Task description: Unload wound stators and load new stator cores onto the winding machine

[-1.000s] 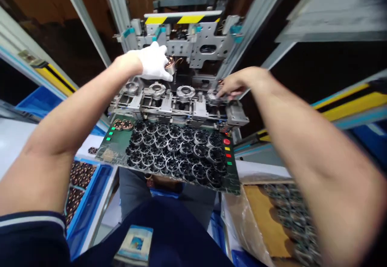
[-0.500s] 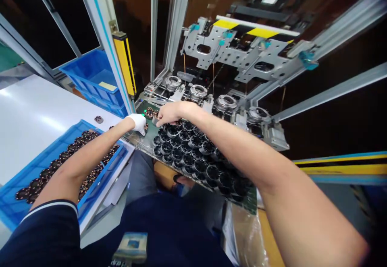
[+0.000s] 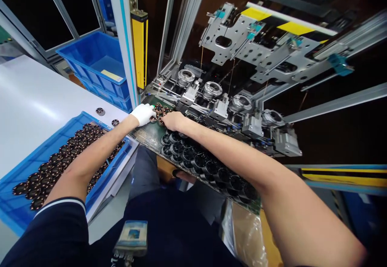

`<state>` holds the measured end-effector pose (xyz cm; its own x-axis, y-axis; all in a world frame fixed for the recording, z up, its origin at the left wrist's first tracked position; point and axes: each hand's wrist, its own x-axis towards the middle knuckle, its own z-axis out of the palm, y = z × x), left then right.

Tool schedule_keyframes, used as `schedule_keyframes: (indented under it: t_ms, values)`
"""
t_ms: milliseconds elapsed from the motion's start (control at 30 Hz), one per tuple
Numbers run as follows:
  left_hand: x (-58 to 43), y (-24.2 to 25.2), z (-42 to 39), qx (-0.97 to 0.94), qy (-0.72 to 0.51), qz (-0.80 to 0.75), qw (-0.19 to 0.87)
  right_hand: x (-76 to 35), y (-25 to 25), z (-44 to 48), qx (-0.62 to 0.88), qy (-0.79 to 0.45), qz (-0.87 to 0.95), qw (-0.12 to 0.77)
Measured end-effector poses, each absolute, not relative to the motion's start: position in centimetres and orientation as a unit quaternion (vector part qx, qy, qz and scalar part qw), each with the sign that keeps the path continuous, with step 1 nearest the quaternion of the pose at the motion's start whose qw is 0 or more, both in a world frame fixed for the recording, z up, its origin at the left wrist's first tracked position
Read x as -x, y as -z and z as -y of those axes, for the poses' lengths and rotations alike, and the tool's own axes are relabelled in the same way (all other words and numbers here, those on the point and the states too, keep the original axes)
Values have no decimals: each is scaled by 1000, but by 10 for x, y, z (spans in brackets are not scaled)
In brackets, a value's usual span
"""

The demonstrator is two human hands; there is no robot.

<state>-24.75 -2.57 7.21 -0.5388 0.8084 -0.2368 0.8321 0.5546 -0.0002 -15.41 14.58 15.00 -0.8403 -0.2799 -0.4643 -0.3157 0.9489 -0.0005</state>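
Observation:
My left hand (image 3: 144,114), in a white glove, is at the far left end of the green work board (image 3: 149,134). Its fingers are closed on a copper-wound motor stator (image 3: 153,119). Right beside it, my bare right hand (image 3: 172,121) has its fingertips closed on another stator (image 3: 161,121), partly hidden by the fingers. More copper-wound stators (image 3: 159,107) lie touching one another just beyond both hands. Under and in front of my right forearm, several black round motor housings (image 3: 187,156) with silvery sides stand in close rows on the board.
A blue tray (image 3: 69,123) full of stators lies on the white table at left, with two loose stators (image 3: 100,111) beside it. Blue bins (image 3: 96,63) stand behind. Beyond the board is a machine with round metal fixtures (image 3: 212,90), framed by a yellow sensor post (image 3: 139,51).
My left hand has moved forward to the stators at the board's far end. My right hand has shifted beside it, among the same stators. The head view has turned slightly.

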Motion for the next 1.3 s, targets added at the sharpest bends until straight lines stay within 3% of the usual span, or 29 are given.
schedule_keyframes:
  t_ms: [233, 333, 433, 533, 733, 1167, 1300]
  values:
    - [244, -74, 37, -455, 12, -889, 55, 59, -209, -211, 124, 87, -976, 157]
    - [227, -91, 44, -436, -17, -900, 17, -3, -226, -256, 38, 218, -974, 44]
    - [194, -114, 37, -443, -119, -887, -52, -54, -218, -279, -50, 260, -961, -76]
    - [153, -130, 17, -508, -213, -828, -105, -76, -187, -272, -40, 201, -970, -130]
    - [107, -125, -11, -515, -169, -833, -112, -73, -143, -238, -29, 144, -978, -148]
    - [106, -117, -39, -463, -128, -875, -57, -35, -129, -234, -21, 95, -990, -106]
    - [105, -133, -32, -466, -183, -862, -80, -51, -154, -247, -27, 125, -984, -123]
